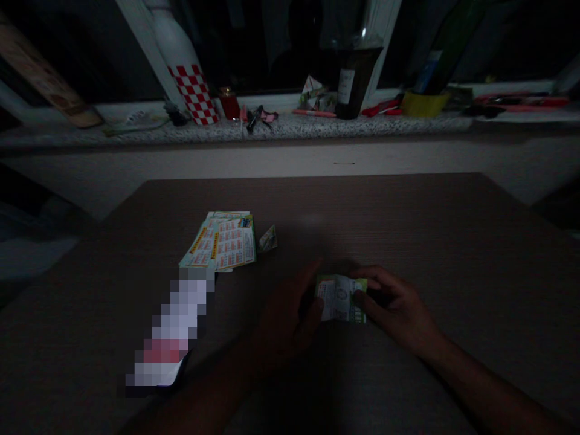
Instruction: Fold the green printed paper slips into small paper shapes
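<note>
Both my hands rest on a dark wooden table [408,211] in dim light. Between them lies a small folded printed paper [341,297], white with green edges. My left hand [290,311] grips its left edge with curled fingers. My right hand [394,305] pinches its right edge between thumb and fingers. A stack of printed calendar-like sheets [222,241] lies on the table to the upper left of my hands. A small folded paper piece [267,239] sits just right of that stack.
A blurred-out flat object [170,332] lies at the left front. Behind the table a stone sill [281,128] carries a red-and-white checked bottle [193,90], a dark bottle [353,81], a yellow tape roll [423,104], a small red jar [229,103] and pens.
</note>
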Action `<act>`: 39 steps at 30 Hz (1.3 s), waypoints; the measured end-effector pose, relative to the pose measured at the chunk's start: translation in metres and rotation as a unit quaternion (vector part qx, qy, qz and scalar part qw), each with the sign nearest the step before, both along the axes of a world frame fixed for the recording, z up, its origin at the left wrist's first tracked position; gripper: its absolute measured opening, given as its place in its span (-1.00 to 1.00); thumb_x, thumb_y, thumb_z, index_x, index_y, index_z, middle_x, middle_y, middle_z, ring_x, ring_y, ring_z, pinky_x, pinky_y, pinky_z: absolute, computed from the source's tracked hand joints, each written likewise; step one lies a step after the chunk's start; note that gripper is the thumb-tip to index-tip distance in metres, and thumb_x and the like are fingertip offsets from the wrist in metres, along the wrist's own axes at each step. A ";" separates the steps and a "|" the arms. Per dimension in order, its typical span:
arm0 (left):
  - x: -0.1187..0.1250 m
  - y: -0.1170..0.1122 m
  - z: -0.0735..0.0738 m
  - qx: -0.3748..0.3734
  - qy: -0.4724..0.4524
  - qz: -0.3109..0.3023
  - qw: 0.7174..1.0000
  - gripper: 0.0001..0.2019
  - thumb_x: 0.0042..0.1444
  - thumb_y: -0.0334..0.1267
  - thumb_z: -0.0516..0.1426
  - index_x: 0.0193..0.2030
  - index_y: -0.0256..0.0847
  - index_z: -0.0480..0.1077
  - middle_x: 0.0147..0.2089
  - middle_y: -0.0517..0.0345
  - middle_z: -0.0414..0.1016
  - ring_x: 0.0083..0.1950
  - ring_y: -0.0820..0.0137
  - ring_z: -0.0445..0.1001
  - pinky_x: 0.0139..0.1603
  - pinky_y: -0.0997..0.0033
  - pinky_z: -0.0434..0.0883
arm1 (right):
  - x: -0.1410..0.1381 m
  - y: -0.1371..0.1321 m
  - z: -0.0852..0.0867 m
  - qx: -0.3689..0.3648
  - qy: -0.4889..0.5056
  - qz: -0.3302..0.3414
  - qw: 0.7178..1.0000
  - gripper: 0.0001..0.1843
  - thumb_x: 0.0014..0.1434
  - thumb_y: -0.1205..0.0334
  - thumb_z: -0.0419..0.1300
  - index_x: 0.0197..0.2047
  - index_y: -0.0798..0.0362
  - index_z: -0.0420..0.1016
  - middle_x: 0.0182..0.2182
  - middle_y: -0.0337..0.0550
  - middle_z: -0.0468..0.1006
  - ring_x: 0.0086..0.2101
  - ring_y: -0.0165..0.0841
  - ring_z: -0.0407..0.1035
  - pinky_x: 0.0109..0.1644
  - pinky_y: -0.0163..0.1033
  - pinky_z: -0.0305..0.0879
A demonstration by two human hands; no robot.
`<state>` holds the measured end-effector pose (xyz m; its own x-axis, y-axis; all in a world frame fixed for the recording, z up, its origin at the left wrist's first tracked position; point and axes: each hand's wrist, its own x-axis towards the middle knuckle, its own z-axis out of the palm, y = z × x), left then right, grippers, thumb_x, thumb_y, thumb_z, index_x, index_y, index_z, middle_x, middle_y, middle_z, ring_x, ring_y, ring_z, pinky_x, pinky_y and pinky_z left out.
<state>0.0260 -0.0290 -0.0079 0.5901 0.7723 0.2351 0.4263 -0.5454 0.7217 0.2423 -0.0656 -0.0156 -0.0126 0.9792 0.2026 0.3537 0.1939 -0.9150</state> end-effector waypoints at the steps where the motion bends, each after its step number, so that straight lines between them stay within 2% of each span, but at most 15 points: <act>1: 0.000 0.001 0.000 0.031 0.006 -0.011 0.999 -0.41 0.23 -0.34 0.02 0.37 -0.13 -0.09 0.28 -0.10 0.25 0.24 0.22 0.28 0.20 0.08 0.29 | 0.001 0.000 0.000 0.003 -0.023 0.004 1.000 -0.84 0.16 0.32 0.15 -0.17 0.01 0.47 -0.39 -0.19 0.55 -0.41 -0.36 0.44 -0.38 -0.30 0.36; 3: 0.000 0.002 0.002 0.093 0.022 -0.039 0.995 -0.42 0.19 -0.42 0.01 0.34 -0.11 -0.01 0.32 -0.07 0.18 0.30 0.22 0.19 0.24 0.06 0.24 | 0.003 0.002 0.000 0.009 -0.061 0.010 0.998 -0.86 0.15 0.33 0.14 -0.24 0.02 0.51 -0.44 -0.22 0.55 -0.45 -0.37 0.42 -0.39 -0.30 0.34; 6: 0.000 0.004 0.007 0.158 0.072 -0.088 0.981 -0.51 0.10 -0.50 0.03 0.19 -0.14 0.25 0.38 -0.05 0.06 0.37 0.17 0.03 0.26 0.02 0.18 | 0.005 0.004 -0.002 0.018 -0.084 0.024 0.996 -0.83 0.16 0.34 0.12 -0.26 0.04 0.55 -0.40 -0.18 0.56 -0.41 -0.36 0.44 -0.35 -0.28 0.34; 10: -0.003 0.008 0.011 0.188 0.137 -0.145 0.962 -0.67 0.09 -0.48 0.06 -0.02 -0.16 0.41 0.33 0.05 0.20 0.36 0.19 0.05 0.31 0.02 0.07 | 0.007 0.008 -0.004 0.025 -0.104 0.034 0.994 -0.81 0.15 0.35 0.12 -0.24 0.04 0.56 -0.39 -0.16 0.55 -0.39 -0.35 0.43 -0.33 -0.26 0.34; 13: -0.004 0.010 0.008 0.196 0.155 -0.172 0.953 -0.72 0.15 -0.47 0.05 -0.03 -0.16 0.41 0.24 0.07 0.34 0.30 0.24 0.18 0.33 0.04 0.01 | 0.008 0.010 -0.004 0.029 -0.133 0.038 0.990 -0.80 0.15 0.36 0.11 -0.23 0.04 0.56 -0.40 -0.15 0.57 -0.37 -0.32 0.44 -0.30 -0.23 0.34; 16: -0.005 0.013 0.004 0.196 0.156 -0.180 0.951 -0.73 0.18 -0.45 0.05 -0.01 -0.17 0.40 0.16 0.06 0.42 0.23 0.29 0.27 0.31 0.10 0.06 | 0.009 0.013 -0.004 0.047 -0.174 0.047 0.983 -0.79 0.16 0.36 0.11 -0.20 0.02 0.55 -0.37 -0.15 0.59 -0.34 -0.30 0.44 -0.22 -0.18 0.34; 19: -0.004 0.015 0.003 0.197 0.159 -0.185 0.950 -0.78 0.19 -0.42 0.07 -0.05 -0.16 0.42 0.11 0.07 0.45 0.19 0.30 0.32 0.28 0.11 0.10 | 0.010 0.014 -0.004 0.073 -0.235 0.058 0.967 -0.80 0.17 0.31 0.16 -0.14 -0.01 0.53 -0.27 -0.11 0.60 -0.24 -0.25 0.44 -0.10 -0.08 0.31; 23: -0.004 0.016 0.004 0.201 0.163 -0.192 0.947 -0.80 0.18 -0.39 0.08 -0.07 -0.17 0.43 0.08 0.04 0.46 0.13 0.27 0.35 0.25 0.10 0.12 | 0.011 0.011 -0.004 0.109 -0.316 0.041 0.941 -0.77 0.17 0.27 0.20 -0.08 0.00 0.52 -0.03 0.00 0.49 -0.01 -0.12 0.34 0.01 0.03 0.23; 25: -0.003 0.016 0.004 0.203 0.165 -0.194 0.945 -0.81 0.18 -0.38 0.08 -0.08 -0.17 0.43 0.07 0.04 0.45 0.12 0.26 0.35 0.23 0.09 0.13 | 0.010 0.010 -0.003 0.124 -0.340 0.044 0.931 -0.78 0.18 0.29 0.20 -0.09 0.00 0.53 0.01 0.01 0.47 0.02 -0.10 0.31 0.03 0.06 0.20; 30: -0.002 0.016 0.005 0.202 0.177 -0.195 0.943 -0.83 0.16 -0.37 0.11 -0.13 -0.14 0.46 0.05 0.07 0.47 0.09 0.27 0.35 0.19 0.10 0.17 | 0.006 0.007 0.003 0.120 -0.335 0.108 0.928 -0.80 0.19 0.32 0.18 -0.11 -0.01 0.54 -0.16 -0.06 0.56 -0.10 -0.17 0.40 0.00 0.02 0.24; 34: -0.001 0.017 0.010 0.191 0.172 -0.198 0.946 -0.83 0.17 -0.35 0.11 -0.13 -0.13 0.46 0.04 0.09 0.47 0.08 0.29 0.35 0.18 0.14 0.18 | 0.007 0.004 0.008 0.094 -0.321 0.122 0.934 -0.71 0.10 0.30 0.25 -0.06 -0.03 0.53 -0.10 -0.04 0.52 -0.05 -0.14 0.36 0.04 0.04 0.23; 39: -0.004 0.019 0.012 0.171 0.170 -0.190 0.952 -0.81 0.15 -0.40 0.10 -0.12 -0.16 0.44 0.00 0.07 0.47 0.04 0.28 0.36 0.15 0.14 0.18 | 0.007 0.001 0.011 0.056 -0.331 0.138 0.932 -0.66 0.10 0.27 0.26 -0.02 -0.07 0.50 -0.03 -0.05 0.45 0.03 -0.12 0.30 0.08 0.05 0.19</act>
<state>0.0221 -0.0104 0.0041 0.8982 0.4011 0.1797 0.3289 -0.8846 0.3305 0.2495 -0.0646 -0.0042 -0.4200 0.8931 0.1612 0.7559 0.4425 -0.4825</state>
